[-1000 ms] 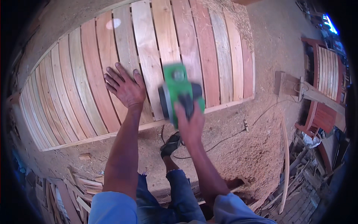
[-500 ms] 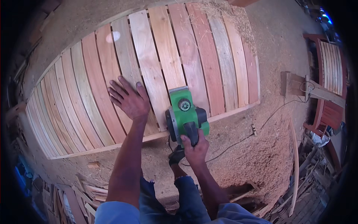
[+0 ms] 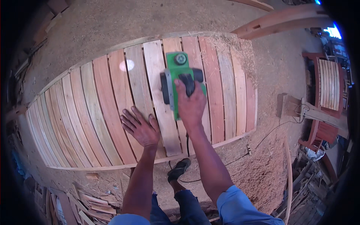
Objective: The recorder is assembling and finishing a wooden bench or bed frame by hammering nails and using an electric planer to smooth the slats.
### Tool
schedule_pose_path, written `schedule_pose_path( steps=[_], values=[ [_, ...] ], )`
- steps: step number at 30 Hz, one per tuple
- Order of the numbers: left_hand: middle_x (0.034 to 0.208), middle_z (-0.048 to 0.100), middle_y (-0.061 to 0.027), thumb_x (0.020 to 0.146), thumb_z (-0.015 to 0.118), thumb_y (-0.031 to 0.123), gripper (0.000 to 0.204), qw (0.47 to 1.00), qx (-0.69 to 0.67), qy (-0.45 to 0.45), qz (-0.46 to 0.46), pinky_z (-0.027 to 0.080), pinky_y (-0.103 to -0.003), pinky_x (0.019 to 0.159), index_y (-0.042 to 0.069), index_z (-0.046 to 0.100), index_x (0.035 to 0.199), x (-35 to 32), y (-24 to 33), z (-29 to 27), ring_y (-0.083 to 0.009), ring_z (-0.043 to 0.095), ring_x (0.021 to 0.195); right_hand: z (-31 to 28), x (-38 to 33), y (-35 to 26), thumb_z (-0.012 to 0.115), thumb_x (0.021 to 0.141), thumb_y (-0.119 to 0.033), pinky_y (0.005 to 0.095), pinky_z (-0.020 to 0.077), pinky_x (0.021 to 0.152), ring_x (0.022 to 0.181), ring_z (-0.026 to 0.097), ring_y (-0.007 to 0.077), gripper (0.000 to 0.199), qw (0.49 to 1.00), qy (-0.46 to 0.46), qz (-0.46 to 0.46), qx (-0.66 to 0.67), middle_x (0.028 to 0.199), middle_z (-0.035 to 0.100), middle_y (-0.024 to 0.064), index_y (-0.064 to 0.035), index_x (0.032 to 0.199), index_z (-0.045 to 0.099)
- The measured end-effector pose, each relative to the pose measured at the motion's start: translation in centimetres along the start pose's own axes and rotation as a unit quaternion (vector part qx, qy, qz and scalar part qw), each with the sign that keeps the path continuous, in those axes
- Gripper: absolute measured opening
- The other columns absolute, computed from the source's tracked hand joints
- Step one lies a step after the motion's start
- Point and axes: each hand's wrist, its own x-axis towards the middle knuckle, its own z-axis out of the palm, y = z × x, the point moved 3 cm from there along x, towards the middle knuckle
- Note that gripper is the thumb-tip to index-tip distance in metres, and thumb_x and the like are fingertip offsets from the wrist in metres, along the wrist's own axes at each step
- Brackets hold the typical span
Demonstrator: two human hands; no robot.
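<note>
A green electric hand planer (image 3: 175,73) with a round black knob at its front rests on the slatted wooden panel (image 3: 104,108), toward the far edge. My right hand (image 3: 192,107) is wrapped round its black rear handle, arm stretched forward. My left hand (image 3: 141,127) lies flat on the slats, fingers spread, to the left of the planer and nearer to me. The slats vary from pale to reddish wood, with narrow gaps between them. The planer's underside is hidden.
Curly wood shavings (image 3: 225,43) cover the panel's far right corner. A black power cord (image 3: 232,162) trails over the ground past a heap of shavings (image 3: 258,187). A wooden beam (image 3: 285,20) rises at the far right. Scrap wood (image 3: 99,206) lies near left; a slatted bench (image 3: 329,84) stands at right.
My right hand has pushed the planer away from me, from the near edge toward the far edge. My left hand stays flat on the slats. The view has shifted.
</note>
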Motion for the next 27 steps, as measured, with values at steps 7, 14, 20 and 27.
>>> schedule_pose_path(
  steps=[7, 14, 20, 27],
  values=[
    [0.178, 0.015, -0.0328, 0.107, 0.047, 0.049, 0.083, 0.999, 0.006, -0.030, -0.019, 0.009, -0.071, 0.130, 0.002, 0.024, 0.173, 0.4, -0.1, -0.5, -0.0587, 0.014, 0.162, 4.8, 10.0, -5.3, 0.074, 0.097, -0.062, 0.0535, 0.0565, 0.088, 0.095, 0.074, 0.0497, 0.073, 0.998, 0.030, -0.058, 0.004, 0.097, 0.075, 0.0322, 0.0087, 0.113, 0.073],
    [0.178, 0.014, -0.0325, 0.107, 0.047, 0.049, 0.083, 1.000, -0.014, -0.017, -0.009, 0.009, -0.071, 0.130, 0.002, 0.026, 0.173, 0.3, 1.1, -0.8, -0.0584, 0.013, 0.163, 4.1, 13.6, -8.1, 0.071, 0.098, -0.061, 0.0539, 0.0552, 0.092, 0.099, 0.073, 0.0499, 0.071, 0.997, 0.020, -0.072, 0.032, 0.100, 0.075, 0.0328, 0.0089, 0.107, 0.075],
    [0.178, 0.013, -0.0329, 0.107, 0.047, 0.047, 0.083, 1.000, 0.004, -0.022, -0.012, 0.009, -0.071, 0.130, 0.002, 0.023, 0.173, 0.4, -0.9, -0.4, -0.0582, 0.012, 0.163, 0.6, -1.3, 1.2, 0.076, 0.101, -0.045, 0.0503, 0.0547, 0.091, 0.100, 0.072, 0.0436, 0.060, 0.998, -0.025, -0.016, 0.049, 0.108, 0.074, 0.0299, 0.0092, 0.125, 0.068],
    [0.178, 0.013, -0.0338, 0.110, 0.042, 0.047, 0.080, 1.000, 0.007, -0.023, -0.005, 0.009, -0.069, 0.130, 0.002, 0.021, 0.173, 0.2, 0.5, -0.4, -0.0585, 0.012, 0.162, -4.9, -11.8, 6.6, 0.083, 0.098, -0.035, 0.0452, 0.0562, 0.068, 0.073, 0.073, 0.0320, 0.048, 0.996, -0.033, 0.060, 0.057, 0.084, 0.074, 0.0201, 0.0072, 0.115, 0.068]
  ],
)
